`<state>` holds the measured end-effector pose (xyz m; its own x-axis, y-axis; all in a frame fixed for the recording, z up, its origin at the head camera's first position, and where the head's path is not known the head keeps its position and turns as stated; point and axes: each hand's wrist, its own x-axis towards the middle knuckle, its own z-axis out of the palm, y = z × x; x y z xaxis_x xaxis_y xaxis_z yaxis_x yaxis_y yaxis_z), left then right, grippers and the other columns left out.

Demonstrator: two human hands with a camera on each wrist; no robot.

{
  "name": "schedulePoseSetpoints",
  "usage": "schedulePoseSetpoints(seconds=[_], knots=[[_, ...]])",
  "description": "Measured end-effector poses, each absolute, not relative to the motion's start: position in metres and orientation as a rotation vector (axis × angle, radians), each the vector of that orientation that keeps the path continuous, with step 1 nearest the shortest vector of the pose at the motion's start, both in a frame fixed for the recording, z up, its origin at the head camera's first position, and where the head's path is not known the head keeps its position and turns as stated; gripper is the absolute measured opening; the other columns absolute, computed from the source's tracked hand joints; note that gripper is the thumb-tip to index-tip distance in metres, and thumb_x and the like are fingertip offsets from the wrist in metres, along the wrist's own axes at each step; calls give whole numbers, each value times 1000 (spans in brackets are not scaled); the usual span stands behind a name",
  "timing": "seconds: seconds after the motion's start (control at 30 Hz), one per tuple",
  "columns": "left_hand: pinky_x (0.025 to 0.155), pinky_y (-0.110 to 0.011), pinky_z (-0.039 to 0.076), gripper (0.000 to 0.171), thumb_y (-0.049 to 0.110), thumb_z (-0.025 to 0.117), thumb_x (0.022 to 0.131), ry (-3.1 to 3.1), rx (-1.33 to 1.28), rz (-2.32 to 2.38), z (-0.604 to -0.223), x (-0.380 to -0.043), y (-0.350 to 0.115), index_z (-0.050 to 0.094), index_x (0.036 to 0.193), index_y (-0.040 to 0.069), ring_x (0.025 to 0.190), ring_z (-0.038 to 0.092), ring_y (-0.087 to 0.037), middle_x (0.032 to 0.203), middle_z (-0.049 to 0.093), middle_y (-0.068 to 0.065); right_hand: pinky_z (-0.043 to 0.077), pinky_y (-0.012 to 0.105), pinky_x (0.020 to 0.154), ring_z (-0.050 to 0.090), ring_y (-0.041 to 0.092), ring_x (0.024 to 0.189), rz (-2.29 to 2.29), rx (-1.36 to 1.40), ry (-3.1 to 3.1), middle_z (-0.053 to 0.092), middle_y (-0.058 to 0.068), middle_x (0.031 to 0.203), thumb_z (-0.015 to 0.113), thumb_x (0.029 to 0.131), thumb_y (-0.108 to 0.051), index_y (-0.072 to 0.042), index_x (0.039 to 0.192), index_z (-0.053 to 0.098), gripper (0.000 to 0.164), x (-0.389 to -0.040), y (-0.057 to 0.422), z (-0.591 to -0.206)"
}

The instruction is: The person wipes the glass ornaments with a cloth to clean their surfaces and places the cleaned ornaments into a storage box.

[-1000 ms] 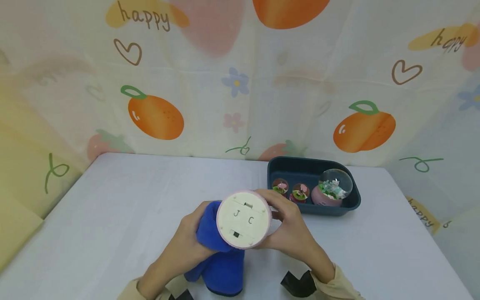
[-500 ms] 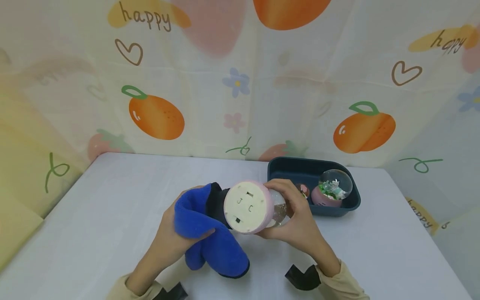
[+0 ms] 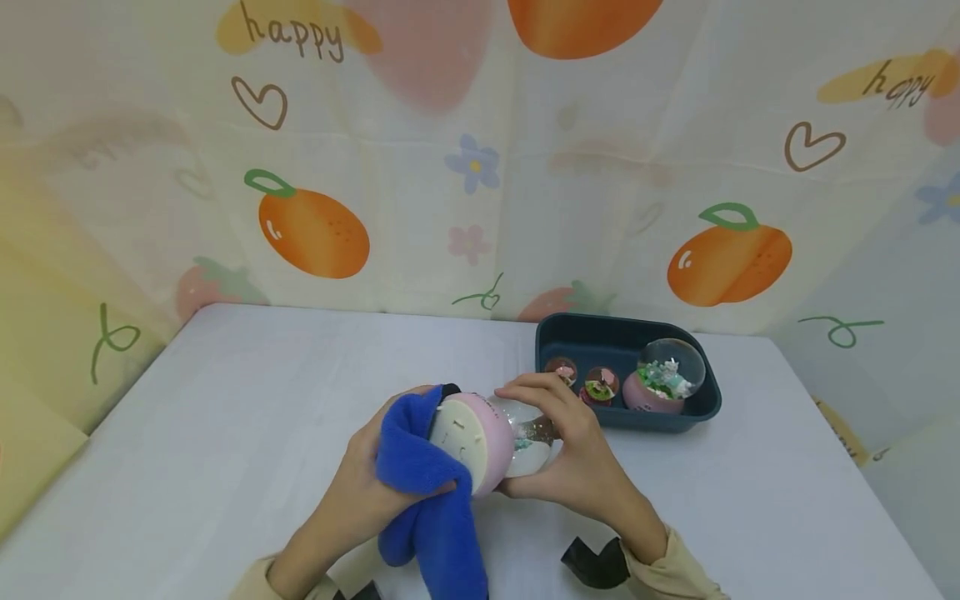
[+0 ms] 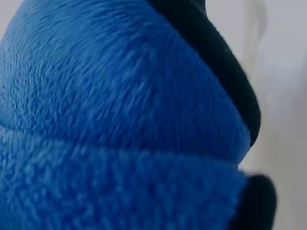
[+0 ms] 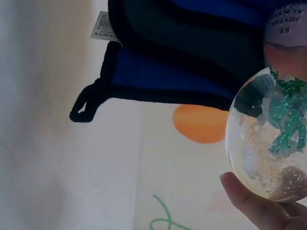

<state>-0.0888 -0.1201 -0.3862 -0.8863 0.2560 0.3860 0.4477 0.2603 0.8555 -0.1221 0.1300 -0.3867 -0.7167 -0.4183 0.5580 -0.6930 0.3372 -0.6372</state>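
A snow globe (image 3: pixel 491 446) with a pink base and a clear ball lies tilted on its side above the table, its cream underside facing left. My right hand (image 3: pixel 585 454) holds it by the clear ball, fingers and thumb on either side. Green, glittery figures show inside the ball in the right wrist view. My left hand (image 3: pixel 363 475) grips a fuzzy blue cloth (image 3: pixel 420 462) against the left of the base, and part of the cloth hangs below. Blue cloth (image 4: pixel 120 86) with black edging fills most of the left wrist view. A hanging loop and white label (image 5: pixel 103 28) show on it.
A dark teal tray (image 3: pixel 600 323) stands at the back right. Inside are a larger snow globe (image 3: pixel 669 373) with a pink base and two small ones (image 3: pixel 600 385). A printed curtain (image 3: pixel 420 208) hangs behind the white table (image 3: pixel 225 400).
The snow globe has turned from showing its underside towards the head camera to lying tipped, underside leftward. The cloth swung off to the left, then came back against the base.
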Motion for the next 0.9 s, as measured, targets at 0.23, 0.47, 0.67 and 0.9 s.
schedulePoseSetpoints(seconds=[0.23,0.47,0.67,0.9], knots=[[93,-23,52,54,6,81,77,-2315,-546,-1609,-386,-89,-120,61,127,6,111,64,-4,122,70,-9,54,31,87,53,15,118,1354,998,-2310,58,3,127,96,55,-11,-17,130,60,83,-122,130,-388],[90,-18,51,32,-6,69,84,-2193,-515,-1632,-386,-93,-122,67,115,-1,103,66,-1,111,72,5,57,33,80,52,14,118,1384,1003,-2321,57,1,128,96,55,-11,-19,129,61,82,-121,129,-388],[93,-19,50,43,-1,70,85,-2207,-542,-1772,-383,-91,-130,62,127,1,109,64,-2,120,66,18,55,29,83,52,15,118,1388,1004,-2291,59,4,127,96,55,-11,-17,128,61,82,-122,130,-388],[103,-22,44,79,9,80,80,-2343,-788,-1859,-382,-88,-131,41,148,18,126,52,-6,142,53,4,51,34,94,52,16,118,1359,946,-2279,59,4,127,97,56,-14,-17,129,60,82,-123,130,-388]])
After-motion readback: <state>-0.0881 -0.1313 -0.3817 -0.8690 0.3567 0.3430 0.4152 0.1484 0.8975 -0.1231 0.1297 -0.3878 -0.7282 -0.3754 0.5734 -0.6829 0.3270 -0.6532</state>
